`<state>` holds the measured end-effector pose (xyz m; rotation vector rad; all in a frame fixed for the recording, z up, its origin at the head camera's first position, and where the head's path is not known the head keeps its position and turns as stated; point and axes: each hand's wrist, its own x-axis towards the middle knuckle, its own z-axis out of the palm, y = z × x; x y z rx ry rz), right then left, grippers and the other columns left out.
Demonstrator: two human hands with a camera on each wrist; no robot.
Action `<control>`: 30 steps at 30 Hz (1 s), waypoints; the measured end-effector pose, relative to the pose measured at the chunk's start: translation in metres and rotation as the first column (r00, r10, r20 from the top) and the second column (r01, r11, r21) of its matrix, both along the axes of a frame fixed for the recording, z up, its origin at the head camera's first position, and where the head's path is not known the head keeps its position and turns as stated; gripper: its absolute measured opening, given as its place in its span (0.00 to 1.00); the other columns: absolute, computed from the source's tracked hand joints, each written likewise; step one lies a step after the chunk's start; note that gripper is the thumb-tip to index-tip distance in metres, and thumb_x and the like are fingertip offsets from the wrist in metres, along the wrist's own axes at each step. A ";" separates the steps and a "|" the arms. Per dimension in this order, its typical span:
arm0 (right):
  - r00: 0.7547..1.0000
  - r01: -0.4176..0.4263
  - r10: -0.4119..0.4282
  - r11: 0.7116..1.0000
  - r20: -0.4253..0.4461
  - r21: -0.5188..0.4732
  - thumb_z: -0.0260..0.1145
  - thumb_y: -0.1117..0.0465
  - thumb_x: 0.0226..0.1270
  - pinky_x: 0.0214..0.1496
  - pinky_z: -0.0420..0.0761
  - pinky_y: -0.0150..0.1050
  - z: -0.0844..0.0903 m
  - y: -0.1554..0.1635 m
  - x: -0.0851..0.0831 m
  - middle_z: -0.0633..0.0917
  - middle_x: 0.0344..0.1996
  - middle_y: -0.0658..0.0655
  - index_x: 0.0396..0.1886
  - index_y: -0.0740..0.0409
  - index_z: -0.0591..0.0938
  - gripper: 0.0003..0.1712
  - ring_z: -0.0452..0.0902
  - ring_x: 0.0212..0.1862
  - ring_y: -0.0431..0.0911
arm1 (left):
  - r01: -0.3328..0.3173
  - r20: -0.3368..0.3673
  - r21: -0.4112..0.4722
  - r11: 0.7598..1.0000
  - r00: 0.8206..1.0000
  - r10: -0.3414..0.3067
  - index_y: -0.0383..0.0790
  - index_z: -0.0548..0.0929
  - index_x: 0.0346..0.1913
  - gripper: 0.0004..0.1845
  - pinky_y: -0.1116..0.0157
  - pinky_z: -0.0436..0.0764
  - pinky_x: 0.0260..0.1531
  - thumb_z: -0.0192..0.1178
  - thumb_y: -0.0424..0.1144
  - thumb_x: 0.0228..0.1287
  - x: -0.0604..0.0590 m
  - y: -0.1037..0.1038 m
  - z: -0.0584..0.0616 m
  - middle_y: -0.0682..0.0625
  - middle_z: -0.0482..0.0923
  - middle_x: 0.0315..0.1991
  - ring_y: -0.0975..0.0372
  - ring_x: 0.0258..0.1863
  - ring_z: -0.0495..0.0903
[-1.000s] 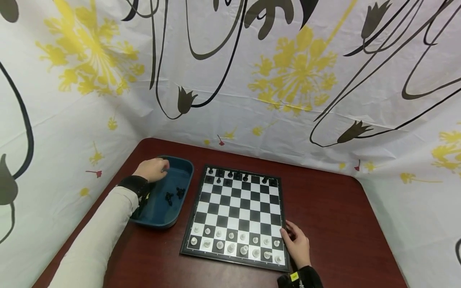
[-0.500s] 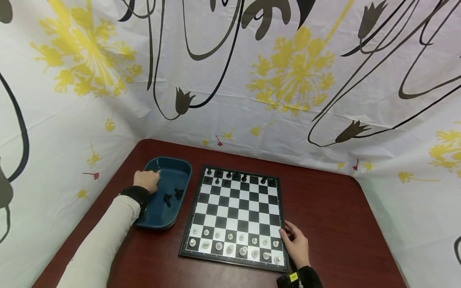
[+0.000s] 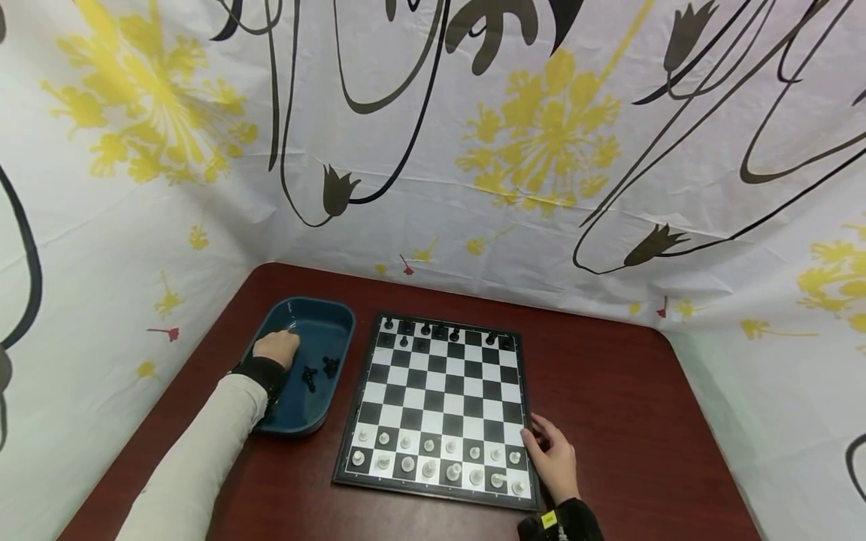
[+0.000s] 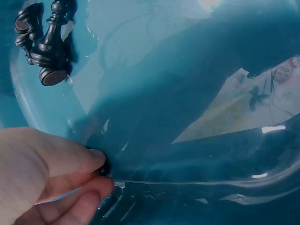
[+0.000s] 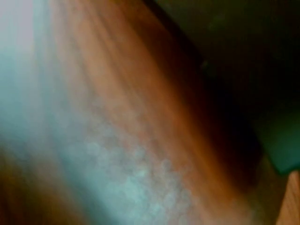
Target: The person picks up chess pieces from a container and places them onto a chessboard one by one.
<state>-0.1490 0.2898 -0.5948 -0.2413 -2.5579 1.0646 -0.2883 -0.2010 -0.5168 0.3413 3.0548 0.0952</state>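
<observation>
A small black chess piece [image 4: 104, 167] lies on the floor of the blue tray [image 3: 336, 315], near the tray's rounded wall, pinched between the curled fingertips [image 4: 91, 159] of the left hand [image 3: 276, 348]; only its dark tip shows between thumb and fingers, so its type cannot be told. The low pinch at the piece's edge suits lifting a small object off a smooth, glossy surface. Further black pieces [image 4: 44, 44] lie on their sides in a loose cluster elsewhere in the tray, apart from the hand. The tray stands just beside the left edge of the chessboard [image 3: 440, 391], which keeps the loose pieces within short reach of the squares. On the board, white pieces [image 3: 433, 458] fill the two near rows, while black pieces [image 3: 440, 330] occupy part of the far rows. The right hand [image 3: 555, 460] rests at the board's near right corner, fingers relaxed and slightly spread, touching the edge, probably steadying the board on the red-brown table [image 3: 609, 391]. The right wrist view is too blurred to read.
</observation>
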 end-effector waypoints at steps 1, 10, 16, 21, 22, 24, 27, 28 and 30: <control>1.000 0.002 -0.002 1.000 0.003 0.001 0.68 0.56 0.55 0.29 0.72 0.32 0.000 0.000 0.000 0.85 0.33 0.52 0.47 0.57 0.81 0.19 0.71 0.26 0.35 | -0.002 0.004 0.007 1.000 1.000 0.002 0.32 0.81 0.32 0.05 0.51 0.77 0.21 0.56 0.23 0.56 0.000 0.000 0.000 0.36 0.78 0.29 0.48 0.24 0.78; 1.000 -0.012 0.012 1.000 -0.010 0.001 0.68 0.58 0.54 0.29 0.72 0.31 0.003 -0.002 0.002 0.85 0.33 0.53 0.47 0.58 0.81 0.20 0.71 0.26 0.34 | 0.019 -0.035 0.013 1.000 0.999 -0.018 0.29 0.77 0.30 0.02 0.53 0.78 0.22 0.57 0.22 0.53 0.003 0.003 0.011 0.36 0.76 0.25 0.47 0.24 0.79; 1.000 -0.017 0.017 1.000 -0.014 0.013 0.68 0.58 0.54 0.28 0.72 0.31 0.004 -0.002 0.002 0.85 0.33 0.53 0.47 0.58 0.81 0.20 0.71 0.26 0.34 | 0.030 -0.021 -0.006 1.000 0.999 -0.030 0.27 0.77 0.37 0.07 0.53 0.79 0.23 0.58 0.22 0.54 0.002 0.004 0.021 0.34 0.77 0.29 0.47 0.26 0.79; 1.000 -0.013 0.013 1.000 -0.018 0.011 0.68 0.58 0.54 0.29 0.72 0.31 0.003 -0.001 0.001 0.85 0.32 0.52 0.47 0.57 0.81 0.19 0.71 0.26 0.34 | 0.047 -0.025 0.008 0.999 0.999 -0.047 0.25 0.76 0.43 0.11 0.52 0.79 0.29 0.56 0.23 0.55 -0.001 0.006 0.030 0.32 0.77 0.35 0.45 0.31 0.79; 1.000 -0.014 0.014 1.000 -0.017 0.007 0.68 0.58 0.54 0.29 0.72 0.31 0.003 -0.001 0.001 0.85 0.32 0.52 0.47 0.57 0.81 0.19 0.71 0.26 0.34 | 0.051 -0.029 0.013 0.999 0.998 -0.051 0.25 0.76 0.44 0.12 0.52 0.79 0.29 0.56 0.23 0.55 -0.002 0.006 0.031 0.32 0.77 0.35 0.46 0.31 0.79; 1.000 -0.013 0.013 1.000 -0.013 0.006 0.68 0.57 0.54 0.29 0.72 0.31 0.003 -0.001 0.001 0.85 0.32 0.52 0.47 0.57 0.81 0.20 0.71 0.26 0.34 | 0.061 -0.030 0.026 0.998 0.998 -0.060 0.25 0.75 0.46 0.14 0.52 0.79 0.29 0.56 0.22 0.55 -0.004 0.006 0.033 0.31 0.77 0.36 0.46 0.31 0.79; 1.000 -0.011 0.011 1.000 -0.005 0.006 0.68 0.56 0.54 0.29 0.72 0.31 0.002 0.000 0.001 0.85 0.32 0.52 0.47 0.57 0.81 0.20 0.71 0.26 0.34 | 0.063 -0.013 0.041 0.997 0.998 -0.063 0.25 0.73 0.49 0.17 0.53 0.79 0.29 0.56 0.21 0.55 -0.008 0.007 0.038 0.31 0.77 0.36 0.46 0.31 0.79; 1.000 -0.010 0.010 1.000 -0.002 0.009 0.68 0.56 0.55 0.29 0.72 0.31 0.002 0.000 0.001 0.85 0.33 0.52 0.47 0.57 0.81 0.20 0.71 0.26 0.34 | 0.065 -0.008 0.044 0.997 0.998 -0.065 0.25 0.74 0.49 0.16 0.53 0.79 0.29 0.56 0.21 0.54 -0.008 0.008 0.040 0.32 0.77 0.36 0.46 0.31 0.79; 1.000 -0.008 0.008 1.000 0.000 0.010 0.68 0.56 0.55 0.29 0.72 0.31 0.001 0.000 0.000 0.85 0.33 0.52 0.48 0.57 0.81 0.20 0.71 0.27 0.34 | 0.065 0.002 0.046 0.997 0.998 -0.065 0.25 0.75 0.46 0.15 0.54 0.79 0.29 0.57 0.21 0.54 -0.010 0.010 0.045 0.32 0.77 0.36 0.46 0.32 0.79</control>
